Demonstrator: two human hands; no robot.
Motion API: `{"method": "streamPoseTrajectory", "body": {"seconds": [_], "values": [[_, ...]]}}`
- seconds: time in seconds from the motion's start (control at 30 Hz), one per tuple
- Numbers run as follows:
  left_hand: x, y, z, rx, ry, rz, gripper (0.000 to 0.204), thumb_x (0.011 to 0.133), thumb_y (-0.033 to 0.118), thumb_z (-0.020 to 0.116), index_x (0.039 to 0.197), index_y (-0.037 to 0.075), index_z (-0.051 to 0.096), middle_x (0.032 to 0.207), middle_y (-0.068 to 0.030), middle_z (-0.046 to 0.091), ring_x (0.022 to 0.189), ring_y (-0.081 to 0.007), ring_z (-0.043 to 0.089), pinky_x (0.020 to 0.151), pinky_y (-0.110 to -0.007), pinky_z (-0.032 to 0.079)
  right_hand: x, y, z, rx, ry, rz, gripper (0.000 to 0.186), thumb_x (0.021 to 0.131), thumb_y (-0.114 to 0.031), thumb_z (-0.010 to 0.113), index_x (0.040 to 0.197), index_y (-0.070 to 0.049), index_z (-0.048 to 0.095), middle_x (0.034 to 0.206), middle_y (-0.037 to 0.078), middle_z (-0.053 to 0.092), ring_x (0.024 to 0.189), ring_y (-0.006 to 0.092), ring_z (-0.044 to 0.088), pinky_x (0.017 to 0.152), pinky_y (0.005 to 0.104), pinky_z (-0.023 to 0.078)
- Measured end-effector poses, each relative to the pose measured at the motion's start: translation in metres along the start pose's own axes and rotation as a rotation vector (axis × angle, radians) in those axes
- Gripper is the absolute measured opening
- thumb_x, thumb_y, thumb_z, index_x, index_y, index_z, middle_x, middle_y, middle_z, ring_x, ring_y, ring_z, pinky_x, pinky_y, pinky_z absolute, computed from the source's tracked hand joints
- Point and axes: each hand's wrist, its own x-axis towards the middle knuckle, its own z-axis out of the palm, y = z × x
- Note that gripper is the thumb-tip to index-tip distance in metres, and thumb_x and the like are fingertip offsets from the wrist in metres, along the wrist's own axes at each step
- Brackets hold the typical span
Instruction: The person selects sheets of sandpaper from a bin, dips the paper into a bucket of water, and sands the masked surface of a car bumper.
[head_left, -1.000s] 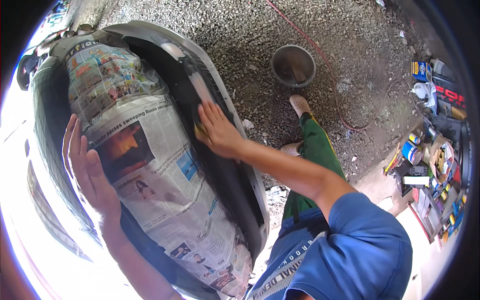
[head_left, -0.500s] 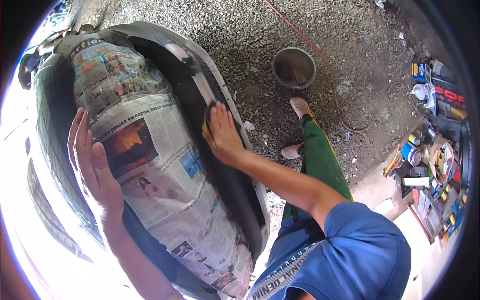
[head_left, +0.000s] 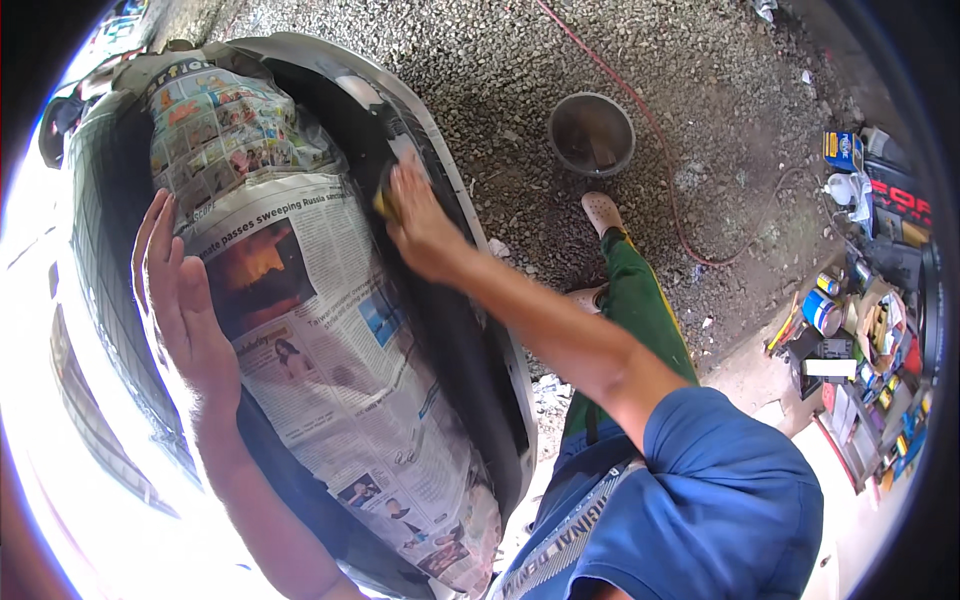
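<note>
A car body with a dark frame (head_left: pixel 440 335) fills the left half of the view, its middle panel covered by newspaper (head_left: pixel 330 390). My right hand (head_left: pixel 428 225) lies on the dark frame, fingers pressed over a small yellowish pad (head_left: pixel 387 206). Most of that pad is hidden under the palm, so its exact kind does not show. My left hand (head_left: pixel 188 310) is open, its fingers stretched upward along the newspaper's left edge, beside the bright car body. Nothing shows in it.
A dark round basin (head_left: pixel 592 135) holding brownish water stands on the gravel (head_left: pixel 480 90). A red hose (head_left: pixel 640 105) runs past it. Cans, a blue box (head_left: pixel 842 150) and tools crowd the right side. My foot in a light clog (head_left: pixel 602 213) is near the basin.
My right hand has slid up and left along the dark frame with the yellowish pad. My left hand stays almost where it was.
</note>
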Motion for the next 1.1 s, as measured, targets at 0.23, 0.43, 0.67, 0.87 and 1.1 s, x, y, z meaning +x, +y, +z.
{"method": "streamPoseTrajectory", "body": {"seconds": [0.23, 0.43, 0.67, 0.87, 1.1], "values": [[-0.009, 0.002, -0.005, 0.026, 0.018, -0.025, 0.039, 0.108, 0.018, 0.04, 0.145, 0.009, 0.048, 0.15, -0.0086, 0.046, 0.138, -0.0237, 0.044, 0.115, -0.041, 0.037, -0.052, -0.046, 0.01, 0.022, 0.086, 0.145, 0.068, 0.099, -0.021, 0.051, 0.148, 0.016, 0.022, 0.154, 0.037, 0.023, 0.148, 0.0475, 0.018, 0.122, 0.0523, 0.013], [0.001, 0.01, 0.001, 0.021, 0.001, -0.002, 0.038, 0.107, 0.016, 0.04, 0.144, 0.009, 0.048, 0.149, -0.0087, 0.046, 0.137, -0.0241, 0.045, 0.115, -0.041, 0.037, 0.028, -0.024, 0.015, 0.014, 0.21, 0.169, 0.066, 0.1, -0.024, 0.05, 0.144, 0.019, 0.028, 0.152, 0.038, 0.026, 0.146, 0.0491, 0.021, 0.122, 0.0513, 0.014], [-0.015, -0.002, -0.008, 0.015, -0.013, -0.04, 0.041, 0.108, 0.017, 0.035, 0.147, 0.008, 0.044, 0.151, -0.0093, 0.044, 0.142, -0.023, 0.039, 0.117, -0.041, 0.034, -0.004, -0.045, 0.026, 0.104, 0.064, 0.33, 0.07, 0.101, -0.026, 0.046, 0.15, 0.015, 0.018, 0.158, 0.036, 0.011, 0.151, 0.0454, 0.007, 0.123, 0.0498, 0.006], [0.0, 0.004, 0.002, -0.003, -0.025, 0.003, 0.04, 0.108, 0.016, 0.036, 0.147, 0.011, 0.045, 0.152, -0.0083, 0.043, 0.142, -0.0225, 0.039, 0.117, -0.042, 0.034, 0.085, 0.001, 0.017, 0.081, 0.161, 0.227, 0.07, 0.099, -0.027, 0.05, 0.147, 0.017, 0.022, 0.157, 0.036, 0.017, 0.149, 0.0458, 0.014, 0.123, 0.0509, 0.011], [-0.012, -0.005, -0.003, 0.04, -0.018, -0.049, 0.041, 0.108, 0.016, 0.036, 0.148, 0.012, 0.045, 0.152, -0.0079, 0.042, 0.143, -0.0223, 0.039, 0.117, -0.043, 0.034, -0.042, -0.047, 0.017, 0.025, -0.01, 0.256, 0.07, 0.099, -0.022, 0.05, 0.148, 0.017, 0.02, 0.156, 0.037, 0.018, 0.15, 0.0462, 0.011, 0.122, 0.0522, 0.011]]}}
